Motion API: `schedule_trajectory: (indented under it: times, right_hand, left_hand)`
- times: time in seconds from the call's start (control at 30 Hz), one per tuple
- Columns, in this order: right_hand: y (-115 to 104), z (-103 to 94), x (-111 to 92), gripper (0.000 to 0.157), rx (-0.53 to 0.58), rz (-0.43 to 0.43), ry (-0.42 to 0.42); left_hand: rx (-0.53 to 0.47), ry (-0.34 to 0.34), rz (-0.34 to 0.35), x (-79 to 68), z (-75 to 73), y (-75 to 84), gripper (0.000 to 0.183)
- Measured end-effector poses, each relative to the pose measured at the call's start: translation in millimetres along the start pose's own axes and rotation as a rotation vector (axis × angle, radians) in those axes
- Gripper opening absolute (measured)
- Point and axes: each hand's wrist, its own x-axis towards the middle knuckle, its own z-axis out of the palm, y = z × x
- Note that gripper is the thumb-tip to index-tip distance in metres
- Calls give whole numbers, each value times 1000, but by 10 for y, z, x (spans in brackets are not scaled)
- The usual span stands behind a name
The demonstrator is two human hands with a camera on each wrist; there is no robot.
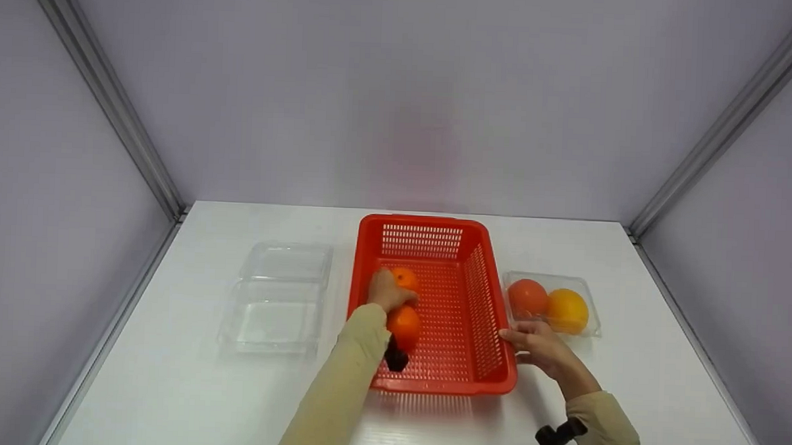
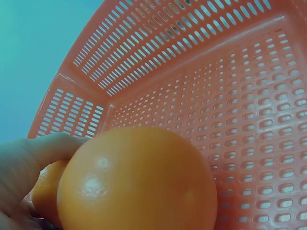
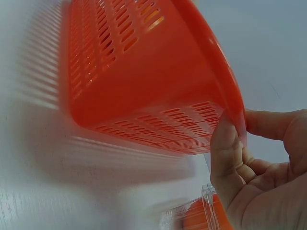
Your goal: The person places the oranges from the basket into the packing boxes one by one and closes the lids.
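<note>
A red plastic basket [image 1: 469, 386] with slotted walls stands mid-table, with two oranges along its left side. My left hand [image 1: 387, 291] reaches into it, fingers curled round the farther orange [image 1: 405, 279]. In the left wrist view that orange [image 2: 48, 191] shows beside the hand [image 2: 21, 167], partly hidden. The nearer orange [image 1: 403, 325] lies just below the hand and fills the front of the left wrist view. My right hand [image 1: 540, 346] pinches the basket's right rim between thumb and fingers; the right wrist view shows this grip at the rim [image 3: 235, 96].
Right of the basket, a clear plastic box [image 1: 594, 315] holds a reddish round fruit [image 1: 527, 297] and a yellow-orange one [image 1: 567, 311]. An open clear clamshell box [image 1: 277, 310] lies on the left of the white table [image 1: 160, 385]. Pale walls enclose the back and sides.
</note>
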Motion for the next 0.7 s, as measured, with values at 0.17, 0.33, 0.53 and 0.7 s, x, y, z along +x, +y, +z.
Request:
schedule_trajectory:
  times: [0.17, 0.33, 0.53, 0.7]
  right_hand:
    - [7, -6, 10, 18, 2, -2, -5]
    - [15, -5, 9, 19, 0, -21, -11]
    - [23, -2, 11, 18, 6, -44, -25]
    - [12, 14, 14, 20, 3, -12, 6]
  left_hand:
    - [-7, 6, 9, 27, -4, 31, 63]
    - [-14, 15, 22, 31, -25, 70, 66]
    - [-12, 8, 30, 28, -38, 119, 69]
    - [-30, 2, 49, 22, -44, 166, 74]
